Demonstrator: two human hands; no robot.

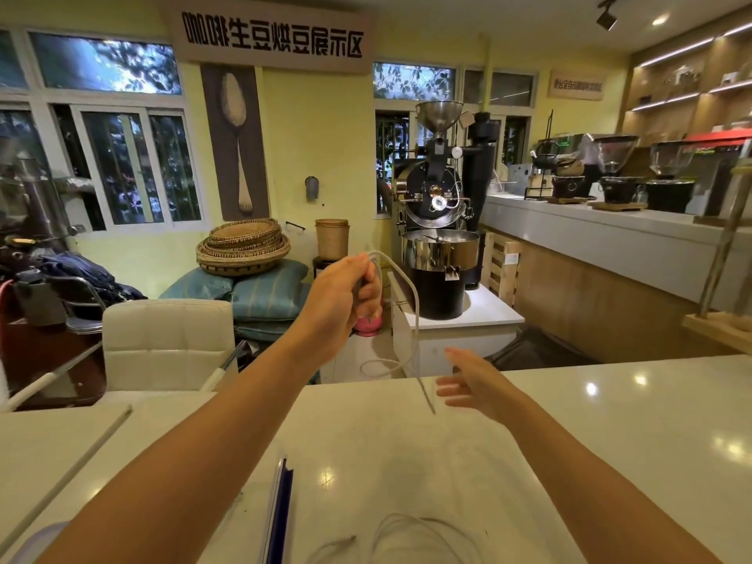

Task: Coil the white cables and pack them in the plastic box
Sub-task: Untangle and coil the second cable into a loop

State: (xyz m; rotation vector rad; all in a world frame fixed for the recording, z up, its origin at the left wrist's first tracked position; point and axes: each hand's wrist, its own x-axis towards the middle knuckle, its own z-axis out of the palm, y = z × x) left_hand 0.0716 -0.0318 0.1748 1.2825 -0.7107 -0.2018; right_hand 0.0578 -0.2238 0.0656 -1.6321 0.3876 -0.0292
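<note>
Head view: left hand (346, 295) fingers curled gripping white cable (411, 311); right hand (472, 386) spread, beside dangling end.

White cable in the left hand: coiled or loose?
Mostly loose. The left hand grips one bend of the white cable; the rest hangs as a long strand with one small loop near the countertop edge.

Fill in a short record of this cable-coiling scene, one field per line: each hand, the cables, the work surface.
left hand: raised, grips a white cable
right hand: open, fingers straight, reaching toward the hanging cable
held cable: hangs from the left hand, looping near the counter's far edge; its tail is blurred
loose cables: lying in loose curves on the counter, at the near edge
counter: white, glossy
</note>
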